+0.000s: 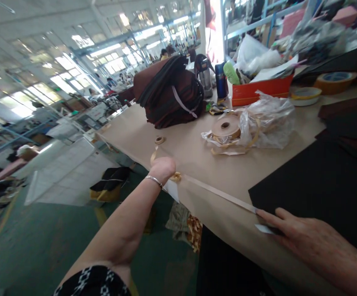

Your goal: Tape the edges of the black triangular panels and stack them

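Observation:
My left hand (163, 167) is at the table's left edge, wrist bent, with its fingers hidden from view. A loop of beige tape (154, 156) runs to it from a small tape roll (159, 140) just beyond. Close by the hand lies a small tan bundle (176, 176). From there a pale tape strip (221, 194) stretches straight across the table to my right hand (307, 232), whose fingertips are closed on its end. A small white piece (264, 229) shows below those fingers; whether it belongs to the strip I cannot tell.
Black sheets (307, 185) lie on the right of the table (193, 144). Farther back are a larger tape roll (226, 125) in clear plastic, scissors (218, 109), a brown fabric stack (172, 92), bottles and a red box (263, 90). Scraps (194, 232) are below the edge.

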### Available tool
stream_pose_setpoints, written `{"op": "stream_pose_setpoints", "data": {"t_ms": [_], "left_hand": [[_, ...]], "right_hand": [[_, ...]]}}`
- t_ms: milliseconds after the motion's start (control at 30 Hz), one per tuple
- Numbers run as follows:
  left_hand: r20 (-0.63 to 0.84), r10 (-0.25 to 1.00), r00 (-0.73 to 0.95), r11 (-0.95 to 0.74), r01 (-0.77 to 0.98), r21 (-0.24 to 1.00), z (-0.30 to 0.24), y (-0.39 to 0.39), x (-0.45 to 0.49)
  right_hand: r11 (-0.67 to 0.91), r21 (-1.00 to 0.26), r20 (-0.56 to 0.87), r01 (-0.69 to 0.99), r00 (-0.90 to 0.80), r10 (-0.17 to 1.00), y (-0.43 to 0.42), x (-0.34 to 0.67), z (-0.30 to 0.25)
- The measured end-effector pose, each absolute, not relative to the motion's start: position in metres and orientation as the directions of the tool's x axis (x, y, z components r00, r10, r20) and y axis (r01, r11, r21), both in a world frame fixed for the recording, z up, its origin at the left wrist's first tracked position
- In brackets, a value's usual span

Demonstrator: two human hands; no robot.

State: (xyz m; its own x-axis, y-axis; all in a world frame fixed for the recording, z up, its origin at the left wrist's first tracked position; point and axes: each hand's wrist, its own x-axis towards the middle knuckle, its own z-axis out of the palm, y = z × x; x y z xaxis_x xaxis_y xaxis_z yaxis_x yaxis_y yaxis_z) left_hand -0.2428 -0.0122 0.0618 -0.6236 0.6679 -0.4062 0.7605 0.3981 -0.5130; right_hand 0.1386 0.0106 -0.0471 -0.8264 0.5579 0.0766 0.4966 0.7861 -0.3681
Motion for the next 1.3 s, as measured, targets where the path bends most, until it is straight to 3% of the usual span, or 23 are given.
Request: {"op": "stream_pose_setpoints", "data": {"t_ms": [133,300,500,700,967,1300], "left_hand": [[-0.390,0.767,-0.509,0.325,0.833,-0.448,0.068,-0.020,-0.239],[-0.275,0.933,-0.234,0.161,0.951,-0.264,0.063,-0.019,-0.211],[-0.150,0.963,0.223,-0.212,0.974,0.085,0.032,-0.028,-0.112],[-0.107,0.966,0.234,-0.221,0.968,0.122,0.008,-0.035,-0.064],[-0.183,0.959,0.217,-0.203,0.975,0.090,0.012,-0.020,-0.068],[-0.299,0.914,0.274,-0.256,0.962,0.100,0.026,-0.007,-0.079]], "right_hand": [[0.621,-0.558,-0.122,0.550,-0.795,0.595,0.019,0.141,-0.033],[0.312,-0.809,-0.189,0.499,-0.722,0.665,0.026,0.148,-0.002],[0.146,-0.885,-0.172,0.443,-0.600,0.781,0.016,0.143,0.007],[-0.167,-0.889,-0.410,0.427,-0.575,0.708,0.005,0.119,-0.008],[-0.031,-0.847,-0.386,0.530,-0.576,0.721,0.006,0.107,-0.018],[-0.073,-0.809,-0.466,0.584,-0.560,0.685,0.008,0.100,-0.012]]}}
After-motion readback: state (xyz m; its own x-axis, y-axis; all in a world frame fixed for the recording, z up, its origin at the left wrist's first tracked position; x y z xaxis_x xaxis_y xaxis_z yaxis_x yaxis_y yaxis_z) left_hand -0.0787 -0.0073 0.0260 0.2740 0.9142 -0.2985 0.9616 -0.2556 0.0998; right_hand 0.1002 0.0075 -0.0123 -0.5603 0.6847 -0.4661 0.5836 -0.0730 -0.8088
